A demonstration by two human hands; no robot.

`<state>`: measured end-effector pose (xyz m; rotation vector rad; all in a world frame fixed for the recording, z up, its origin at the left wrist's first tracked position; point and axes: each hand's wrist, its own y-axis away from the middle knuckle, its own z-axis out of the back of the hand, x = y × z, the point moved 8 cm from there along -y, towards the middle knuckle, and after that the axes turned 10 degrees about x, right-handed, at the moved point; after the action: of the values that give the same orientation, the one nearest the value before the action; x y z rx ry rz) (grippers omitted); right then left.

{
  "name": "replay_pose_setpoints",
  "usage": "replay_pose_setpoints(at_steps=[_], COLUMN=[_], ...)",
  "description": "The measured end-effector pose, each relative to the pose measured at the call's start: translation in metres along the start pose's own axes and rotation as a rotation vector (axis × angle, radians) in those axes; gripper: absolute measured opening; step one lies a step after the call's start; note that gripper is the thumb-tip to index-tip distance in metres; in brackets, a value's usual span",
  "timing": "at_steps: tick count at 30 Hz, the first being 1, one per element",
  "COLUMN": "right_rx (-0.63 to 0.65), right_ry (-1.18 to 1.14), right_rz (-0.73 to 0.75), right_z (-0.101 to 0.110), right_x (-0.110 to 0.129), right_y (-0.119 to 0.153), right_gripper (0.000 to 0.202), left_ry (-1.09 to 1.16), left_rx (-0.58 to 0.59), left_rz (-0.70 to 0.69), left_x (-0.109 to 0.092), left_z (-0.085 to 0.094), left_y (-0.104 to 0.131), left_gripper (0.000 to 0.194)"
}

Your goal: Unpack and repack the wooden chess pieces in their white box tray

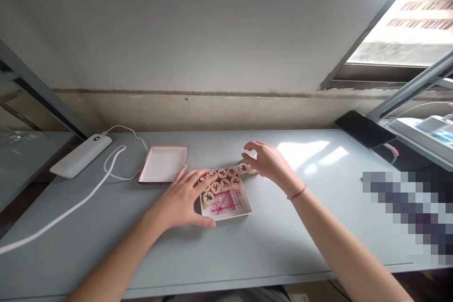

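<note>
A shallow white box [244, 207] with red drawn lines on its bottom stands mid-table. Round wooden xiangqi pieces [225, 184] with red characters fill its far part in rows, and one piece with a black character [208, 198] lies at the left. My left hand [184, 196] is spread round the box's left side, thumb at the near corner and fingertips over the far left pieces, holding it. Just right of the box, my right hand [267, 160] hovers by loose pieces [243, 168], thumb and forefinger curved apart. It partly hides those pieces, and nothing shows between its fingertips.
The box lid [165, 163] lies hollow side up at the left. Beyond it are a white power bank [81, 155] and a white cable [79, 205]. At the far right rests a black tablet-like slab [364, 128]. Metal posts flank the grey table [290, 236] below the wall.
</note>
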<state>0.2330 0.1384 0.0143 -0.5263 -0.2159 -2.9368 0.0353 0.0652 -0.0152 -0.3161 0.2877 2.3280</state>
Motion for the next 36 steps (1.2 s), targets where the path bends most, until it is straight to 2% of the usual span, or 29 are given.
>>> replay_pose_setpoints(at_steps=[3,8,13,16,19,23,27,30,33,36], right_rx=[0.093,0.187,0.213,0.144,0.052,0.185,0.214,0.222,0.224,0.174], right_ry=[0.065,0.142,0.154,0.114,-0.155,-0.708,-0.959,-1.095,-1.150,-1.146], right_rz=[-0.099,-0.159,-0.142,-0.116,-0.037,0.114,0.258,0.304,0.296,0.248], right_z=[-0.006,-0.017,-0.021,-0.013,0.000,-0.006,-0.013,-0.022,-0.028,-0.028], right_x=[-0.013,-0.017,-0.014,-0.011,-0.003,0.022,0.049,0.057,0.052,0.037], right_y=[-0.017,-0.029,-0.033,-0.030,-0.018,0.007,0.028,0.033,0.033,0.030], right_gripper=[0.030,0.030,0.028,0.025,0.023,0.032,0.031,0.028,0.030,0.031], left_ry=[0.006,0.003,-0.019,-0.038,-0.035,0.074,0.190,0.215,0.232,0.281], left_rx=[-0.009,-0.020,-0.051,-0.066,-0.128,-0.273,-0.426,-0.503,-0.472,-0.367], left_rz=[-0.002,-0.010,-0.020,-0.024,-0.015,0.024,-0.043,-0.063,-0.052,-0.057], left_x=[0.000,0.000,0.003,0.007,0.007,-0.006,-0.028,-0.033,-0.028,-0.021], left_z=[0.000,0.002,0.001,0.001,0.012,0.035,0.047,0.047,0.041,0.033], left_y=[0.001,0.001,0.000,0.000,-0.001,-0.006,-0.017,-0.021,-0.020,-0.019], left_gripper=[0.097,0.092,0.089,0.089,0.083,0.053,0.042,0.033,0.029,0.019])
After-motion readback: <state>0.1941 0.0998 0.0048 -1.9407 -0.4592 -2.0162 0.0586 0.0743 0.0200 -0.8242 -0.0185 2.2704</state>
